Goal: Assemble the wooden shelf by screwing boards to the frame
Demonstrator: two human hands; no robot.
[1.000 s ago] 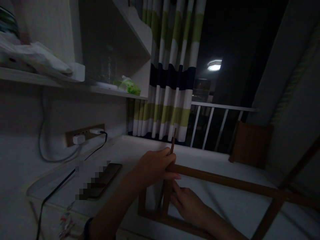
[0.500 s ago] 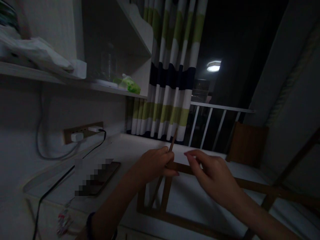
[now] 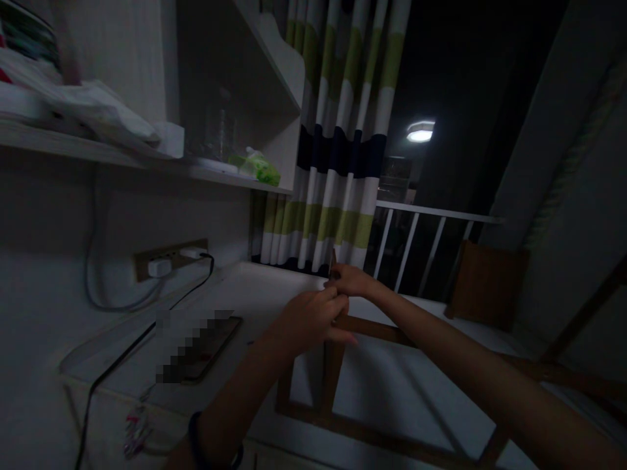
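- The left hand (image 3: 316, 320) is curled around the near end of the upper rail of a brown wooden frame of straight bars (image 3: 372, 328), its thumb stretched out below; whether it also grips the stick cannot be told.
- The right hand (image 3: 351, 281) reaches just beyond the left, its fingers closed on the upper part of a thin, pointed brown stick (image 3: 334, 256).
- The stick rises at that end of the rail, its tip above both hands and its lower part mostly hidden.
- The frame extends rightward over a smooth white tabletop (image 3: 274, 281).
- A dark, flat rectangular device (image 3: 221, 349), partly pixelated, lies on the tabletop, left of the frame.
- A thin black cable (image 3: 100, 378) runs from the wall socket.
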